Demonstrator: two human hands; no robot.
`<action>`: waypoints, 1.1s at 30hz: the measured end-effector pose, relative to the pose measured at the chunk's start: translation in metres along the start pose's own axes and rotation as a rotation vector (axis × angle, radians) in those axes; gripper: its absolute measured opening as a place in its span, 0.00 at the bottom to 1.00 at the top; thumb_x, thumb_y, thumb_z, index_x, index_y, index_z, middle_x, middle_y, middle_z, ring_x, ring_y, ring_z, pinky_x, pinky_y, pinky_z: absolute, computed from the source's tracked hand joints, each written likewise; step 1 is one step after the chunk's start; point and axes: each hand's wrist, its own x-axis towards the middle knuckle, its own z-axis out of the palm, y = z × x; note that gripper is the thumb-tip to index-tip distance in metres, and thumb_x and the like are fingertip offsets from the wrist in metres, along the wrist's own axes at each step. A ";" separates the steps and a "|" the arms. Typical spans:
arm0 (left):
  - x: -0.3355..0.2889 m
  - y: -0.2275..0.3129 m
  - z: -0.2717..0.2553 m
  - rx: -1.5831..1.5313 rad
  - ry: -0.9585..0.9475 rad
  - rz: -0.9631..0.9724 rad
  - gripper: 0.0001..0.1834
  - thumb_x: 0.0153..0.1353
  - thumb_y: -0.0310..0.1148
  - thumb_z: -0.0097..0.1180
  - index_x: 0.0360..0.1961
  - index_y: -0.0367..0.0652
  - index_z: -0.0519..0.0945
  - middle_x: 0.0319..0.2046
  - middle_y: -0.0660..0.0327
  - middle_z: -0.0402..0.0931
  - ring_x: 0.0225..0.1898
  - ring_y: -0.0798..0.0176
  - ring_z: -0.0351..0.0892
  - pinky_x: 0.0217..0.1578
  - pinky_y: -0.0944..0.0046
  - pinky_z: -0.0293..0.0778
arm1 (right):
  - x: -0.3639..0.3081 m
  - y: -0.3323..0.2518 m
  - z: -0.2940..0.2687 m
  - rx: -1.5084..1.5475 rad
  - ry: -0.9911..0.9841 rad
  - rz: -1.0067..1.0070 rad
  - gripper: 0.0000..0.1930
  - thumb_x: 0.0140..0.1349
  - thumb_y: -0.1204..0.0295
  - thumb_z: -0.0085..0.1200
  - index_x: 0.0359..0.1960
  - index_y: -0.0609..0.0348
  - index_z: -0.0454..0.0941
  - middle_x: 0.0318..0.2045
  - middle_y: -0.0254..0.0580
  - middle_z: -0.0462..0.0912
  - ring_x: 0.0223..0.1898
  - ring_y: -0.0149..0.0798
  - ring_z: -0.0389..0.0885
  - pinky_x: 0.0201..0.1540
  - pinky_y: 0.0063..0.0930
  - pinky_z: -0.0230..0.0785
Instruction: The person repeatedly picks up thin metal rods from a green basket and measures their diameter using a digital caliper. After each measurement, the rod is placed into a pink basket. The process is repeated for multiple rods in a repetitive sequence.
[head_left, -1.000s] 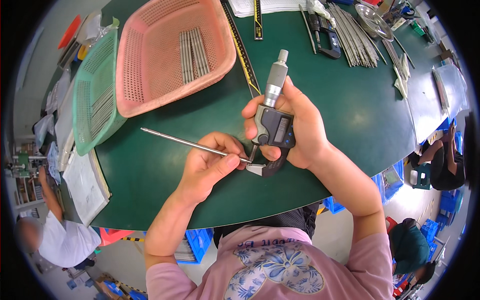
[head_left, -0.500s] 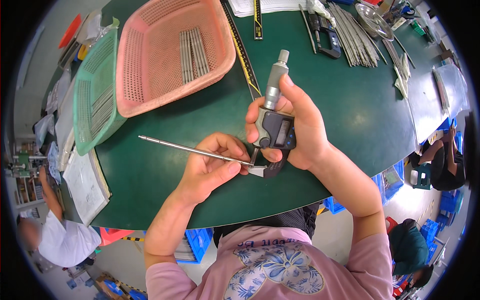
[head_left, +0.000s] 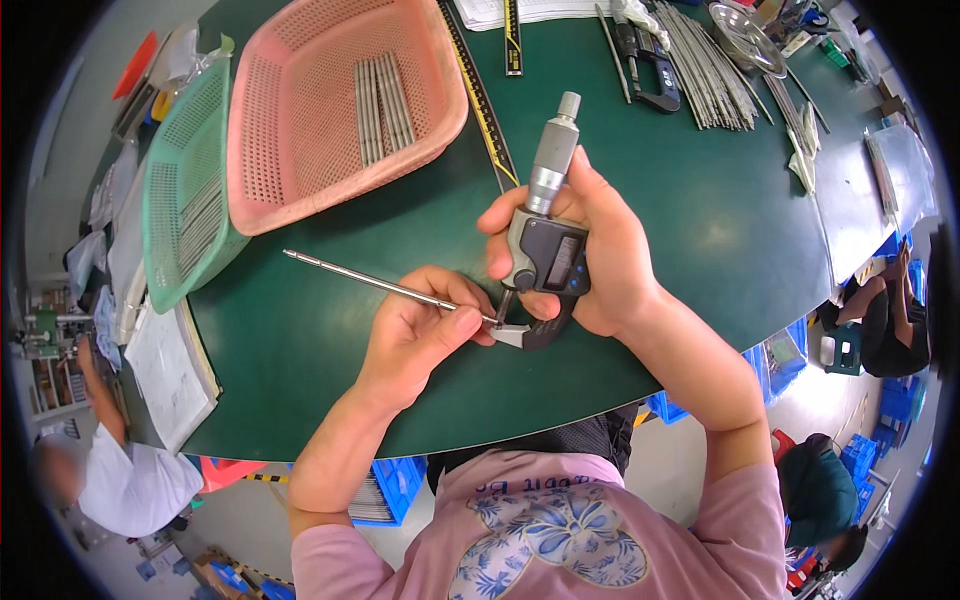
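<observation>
Your left hand (head_left: 412, 335), nearly closed, pinches a thin metal rod (head_left: 350, 274), its tip at the gap of a micrometer (head_left: 545, 248); your right hand (head_left: 612, 250) curls round that micrometer, over the green tabletop (head_left: 720, 230); beyond sits a pink basket (head_left: 290, 115) holding more rods (head_left: 377, 110).

The left hand (head_left: 415, 340) is pinching a rod (head_left: 375, 281), its end meeting the micrometer (head_left: 548, 250) that the right hand (head_left: 614, 240) is gripping. A pink basket (head_left: 305, 130) is holding other rods (head_left: 373, 115).
</observation>
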 end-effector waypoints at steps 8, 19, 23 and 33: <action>0.000 0.000 0.000 -0.005 -0.002 0.002 0.07 0.57 0.28 0.52 0.33 0.39 0.68 0.32 0.59 0.71 0.33 0.69 0.72 0.35 0.69 0.72 | -0.001 0.001 -0.001 0.053 -0.001 0.034 0.36 0.57 0.39 0.26 0.29 0.64 0.72 0.20 0.43 0.75 0.11 0.31 0.65 0.13 0.20 0.59; 0.000 0.002 0.004 -0.018 0.020 -0.004 0.07 0.57 0.29 0.52 0.33 0.38 0.68 0.31 0.59 0.72 0.33 0.69 0.72 0.36 0.69 0.71 | -0.001 0.001 -0.002 0.008 -0.005 0.019 0.35 0.55 0.37 0.31 0.28 0.63 0.72 0.20 0.44 0.75 0.09 0.30 0.63 0.14 0.20 0.58; 0.000 0.001 0.002 -0.013 0.032 -0.017 0.07 0.57 0.28 0.53 0.33 0.38 0.68 0.31 0.59 0.72 0.32 0.68 0.72 0.35 0.69 0.71 | -0.002 0.001 -0.002 0.010 -0.006 0.009 0.35 0.56 0.38 0.29 0.28 0.63 0.71 0.20 0.44 0.75 0.09 0.30 0.63 0.14 0.20 0.58; 0.000 0.000 0.001 -0.017 0.019 0.006 0.09 0.55 0.23 0.53 0.35 0.38 0.67 0.33 0.58 0.72 0.34 0.67 0.73 0.36 0.68 0.71 | 0.002 0.002 -0.004 0.067 -0.012 0.061 0.34 0.61 0.45 0.23 0.30 0.67 0.71 0.20 0.44 0.76 0.10 0.33 0.65 0.15 0.21 0.60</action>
